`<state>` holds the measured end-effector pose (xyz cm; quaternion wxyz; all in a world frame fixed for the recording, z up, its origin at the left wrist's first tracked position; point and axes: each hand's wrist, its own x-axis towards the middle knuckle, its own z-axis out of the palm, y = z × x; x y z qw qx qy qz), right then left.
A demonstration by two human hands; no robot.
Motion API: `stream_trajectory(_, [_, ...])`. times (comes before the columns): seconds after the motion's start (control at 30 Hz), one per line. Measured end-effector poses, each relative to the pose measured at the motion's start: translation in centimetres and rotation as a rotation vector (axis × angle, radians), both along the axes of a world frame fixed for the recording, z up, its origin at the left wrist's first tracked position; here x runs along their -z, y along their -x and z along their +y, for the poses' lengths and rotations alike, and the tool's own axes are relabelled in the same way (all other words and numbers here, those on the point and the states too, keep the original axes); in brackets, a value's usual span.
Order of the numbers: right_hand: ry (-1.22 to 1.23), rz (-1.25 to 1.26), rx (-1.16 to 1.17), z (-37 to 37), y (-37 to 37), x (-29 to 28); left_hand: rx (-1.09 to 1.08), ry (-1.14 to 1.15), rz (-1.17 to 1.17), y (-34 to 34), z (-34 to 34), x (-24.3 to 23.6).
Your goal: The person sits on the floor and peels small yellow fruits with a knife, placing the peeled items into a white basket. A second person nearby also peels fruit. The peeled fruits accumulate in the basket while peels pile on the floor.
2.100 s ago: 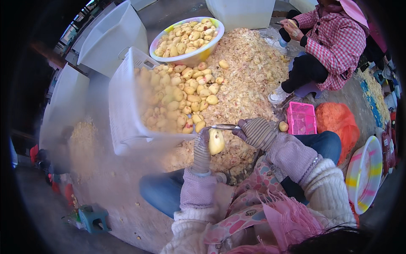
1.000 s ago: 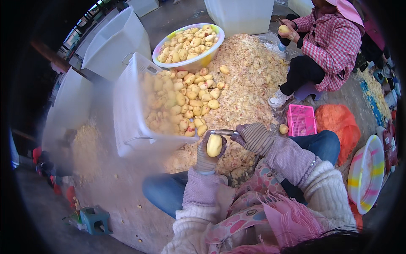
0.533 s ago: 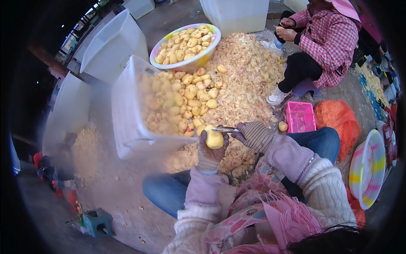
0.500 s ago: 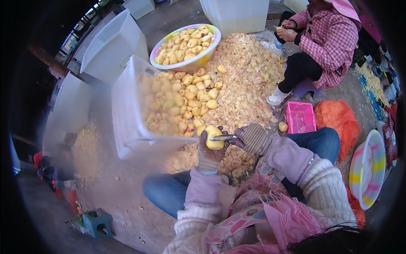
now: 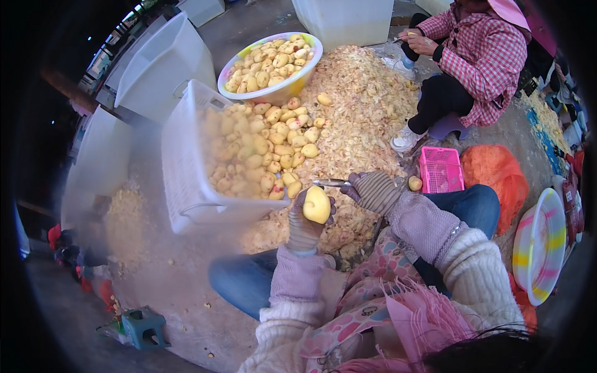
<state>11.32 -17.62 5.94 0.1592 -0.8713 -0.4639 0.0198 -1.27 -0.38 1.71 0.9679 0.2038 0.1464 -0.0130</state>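
My left hand (image 5: 303,221), in a striped glove, is closed round a pale yellow peeled potato (image 5: 316,205). My right hand (image 5: 371,191), also gloved, grips a metal peeling tool (image 5: 331,183), whose end is just above that potato. Beyond my hands lies a broad heap of peelings (image 5: 354,118). To its left a white plastic crate (image 5: 183,168) lies beside many yellow potatoes (image 5: 283,149), partly blurred by a haze over the picture. A single potato (image 5: 415,183) lies to the right of my right hand.
A co-worker (image 5: 479,71) in a checked jacket sits at upper right. Around are a basin of potatoes (image 5: 305,78), white tubs (image 5: 155,62), a pink basket (image 5: 441,168), an orange mesh sack (image 5: 494,180), an empty-looking colourful basin (image 5: 538,245) and a blue-green stool (image 5: 137,329).
The tool, which lay across the potato's front half a second ago, is now raised above it. My right hand has moved slightly up. The co-worker's hands have shifted.
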Motion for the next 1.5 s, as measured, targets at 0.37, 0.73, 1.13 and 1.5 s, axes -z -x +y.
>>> stream_trajectory(0.37, [-0.005,0.103,0.015,-0.1,0.6,-0.5,-0.112,0.162,-0.011,0.1,-0.4,0.1])
stream_trajectory(0.73, [-0.005,-0.001,-0.395,0.4,1.2,0.8,-0.084,0.128,0.106,0.0,-0.7,2.0])
stream_trajectory(1.13, [-0.176,0.198,0.277,-3.5,-4.9,-2.9,-0.392,-0.169,0.389,-12.6,8.5,-6.2])
stream_trajectory(1.5, [-0.080,0.147,0.130,-2.3,-4.6,-2.9,-0.064,-0.745,0.006,-15.7,13.8,-1.5])
